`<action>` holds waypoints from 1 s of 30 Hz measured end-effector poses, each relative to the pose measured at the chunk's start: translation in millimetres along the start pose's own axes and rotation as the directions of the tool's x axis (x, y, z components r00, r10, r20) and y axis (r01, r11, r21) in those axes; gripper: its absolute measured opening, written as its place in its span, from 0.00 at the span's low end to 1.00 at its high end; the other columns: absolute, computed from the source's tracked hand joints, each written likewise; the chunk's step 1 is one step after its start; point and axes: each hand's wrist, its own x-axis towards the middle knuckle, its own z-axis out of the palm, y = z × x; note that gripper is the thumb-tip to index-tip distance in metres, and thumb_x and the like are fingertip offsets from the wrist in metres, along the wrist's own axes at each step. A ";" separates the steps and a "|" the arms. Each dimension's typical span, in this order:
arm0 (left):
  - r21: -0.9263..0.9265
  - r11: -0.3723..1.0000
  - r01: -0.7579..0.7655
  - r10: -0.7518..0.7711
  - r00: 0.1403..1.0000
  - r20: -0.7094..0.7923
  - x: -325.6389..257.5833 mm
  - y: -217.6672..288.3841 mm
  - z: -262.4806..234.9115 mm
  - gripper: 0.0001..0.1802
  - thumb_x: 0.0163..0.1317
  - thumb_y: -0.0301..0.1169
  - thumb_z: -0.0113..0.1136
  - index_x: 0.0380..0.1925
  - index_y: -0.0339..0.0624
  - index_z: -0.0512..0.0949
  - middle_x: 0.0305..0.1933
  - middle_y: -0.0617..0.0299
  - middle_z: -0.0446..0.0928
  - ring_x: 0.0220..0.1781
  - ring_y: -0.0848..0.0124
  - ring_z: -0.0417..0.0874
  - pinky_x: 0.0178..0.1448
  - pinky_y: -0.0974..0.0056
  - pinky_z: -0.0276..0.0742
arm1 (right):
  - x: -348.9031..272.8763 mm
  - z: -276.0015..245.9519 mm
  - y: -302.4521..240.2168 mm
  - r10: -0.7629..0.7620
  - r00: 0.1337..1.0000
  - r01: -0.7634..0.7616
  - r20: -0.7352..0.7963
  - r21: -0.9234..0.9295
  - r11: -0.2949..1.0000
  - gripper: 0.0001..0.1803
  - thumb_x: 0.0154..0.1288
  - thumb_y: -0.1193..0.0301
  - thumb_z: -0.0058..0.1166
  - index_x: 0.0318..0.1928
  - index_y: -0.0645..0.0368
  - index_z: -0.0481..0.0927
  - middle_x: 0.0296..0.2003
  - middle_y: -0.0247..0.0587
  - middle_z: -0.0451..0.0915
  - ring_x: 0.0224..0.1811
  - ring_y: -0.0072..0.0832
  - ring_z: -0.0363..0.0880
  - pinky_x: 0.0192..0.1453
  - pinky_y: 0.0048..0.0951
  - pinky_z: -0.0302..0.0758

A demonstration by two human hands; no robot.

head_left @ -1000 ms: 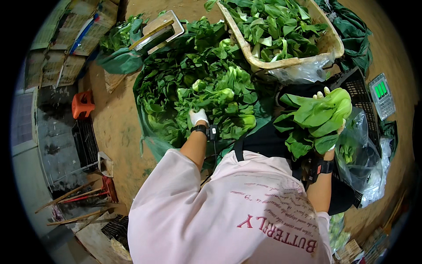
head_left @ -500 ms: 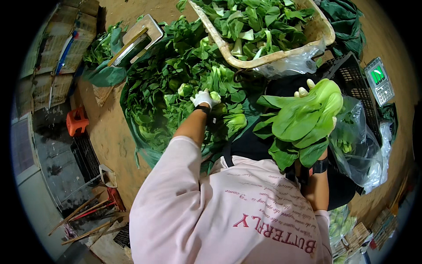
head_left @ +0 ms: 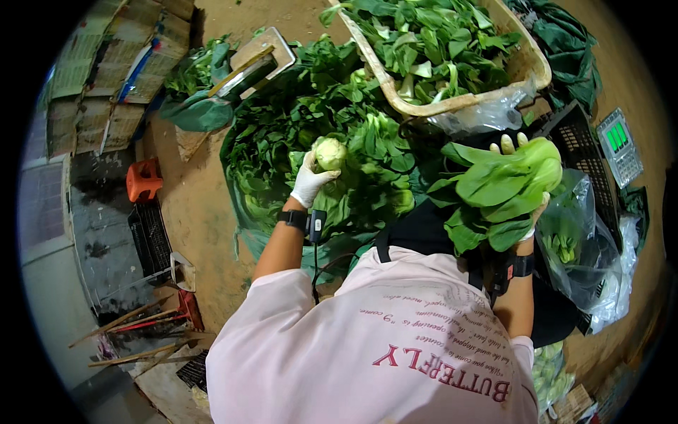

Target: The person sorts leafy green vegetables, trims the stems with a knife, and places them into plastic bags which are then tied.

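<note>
My left hand (head_left: 311, 179), in a white glove, grips a bok choy (head_left: 330, 153) around its pale cut base, which faces up. It is just above a big heap of bok choy (head_left: 275, 120) in a green sack. On the right, my gloved right hand (head_left: 510, 143) holds a bunch of bok choy (head_left: 505, 187) with broad green leaves. Its pale stalk end points to the right and the leaves hang left and down. Most of the right palm is hidden behind the bunch; fingertips show at its upper edge and the thumb at its lower right.
A cream tub (head_left: 417, 107) of leafy greens stands at the far side. To the right are a black crate (head_left: 586, 152), a scale (head_left: 620, 148) with a green display and a clear plastic bag (head_left: 575, 233) with greens inside. An orange stool (head_left: 144, 180) stands left.
My left hand has risen from the heap, moving slightly left, and now shows a bok choy base in its fingers. The right hand's bunch stays held, its position in view shifted slightly.
</note>
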 end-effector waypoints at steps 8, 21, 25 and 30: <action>-0.736 0.677 0.018 0.231 0.944 0.236 -30.2 159.5 61.3 0.54 0.47 0.56 0.66 0.67 0.35 0.57 0.67 0.51 0.64 0.62 0.59 0.71 0.65 0.52 0.70 | -13.0 5.4 -24.3 0.060 0.998 -0.061 -0.026 -0.043 0.997 0.55 0.52 0.48 0.61 0.73 0.56 0.45 0.67 0.52 0.60 0.68 0.42 0.61 0.72 0.47 0.57; -0.620 0.770 0.152 0.314 0.756 0.574 -49.1 192.0 152.4 0.50 0.39 0.63 0.70 0.50 0.30 0.71 0.50 0.47 0.74 0.53 0.60 0.77 0.58 0.53 0.75 | -53.2 75.3 -101.8 -0.073 0.991 -0.064 -0.110 -0.885 0.461 0.45 0.52 0.55 0.64 0.67 0.59 0.60 0.59 0.42 0.68 0.61 0.30 0.67 0.66 0.30 0.62; -0.507 0.842 0.185 0.194 0.774 0.603 -62.1 203.7 150.3 0.54 0.32 0.56 0.74 0.57 0.33 0.68 0.54 0.51 0.73 0.55 0.61 0.75 0.61 0.59 0.71 | -54.8 69.8 -77.1 0.196 0.971 -0.159 -0.135 -0.981 0.108 0.45 0.52 0.56 0.65 0.67 0.55 0.59 0.53 0.55 0.75 0.55 0.44 0.75 0.60 0.36 0.70; -0.339 0.938 0.066 0.199 0.700 0.686 -58.4 211.7 141.5 0.54 0.31 0.52 0.78 0.58 0.37 0.67 0.58 0.57 0.70 0.58 0.67 0.72 0.62 0.64 0.68 | -56.6 49.5 -41.5 0.268 0.933 -0.208 -0.241 -0.967 -0.145 0.46 0.53 0.50 0.62 0.68 0.52 0.57 0.47 0.58 0.78 0.48 0.52 0.78 0.53 0.41 0.74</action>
